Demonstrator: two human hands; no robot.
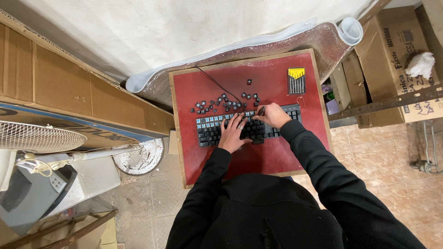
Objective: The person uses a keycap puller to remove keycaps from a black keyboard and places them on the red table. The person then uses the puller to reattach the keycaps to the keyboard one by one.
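Note:
A black keyboard (210, 131) lies across a small red table (272, 78), with several keycaps missing from its top left rows so the blue switches show. My left hand (232, 133) rests flat on the keyboard's middle, fingers spread. Beside it, my right hand (274, 115) is closed around a thin dark tool whose tip touches the keys near the top row. Several loose black keycaps (224, 102) lie scattered on the table just beyond the keyboard. The keyboard's cable (217, 83) runs off toward the far edge.
A yellow and black screwdriver set (296, 80) sits at the table's far right. Cardboard boxes (392, 60) stand to the right, a long cardboard box (69, 92) and a fan (37, 137) to the left. A silver foil mat (318, 39) lies behind the table.

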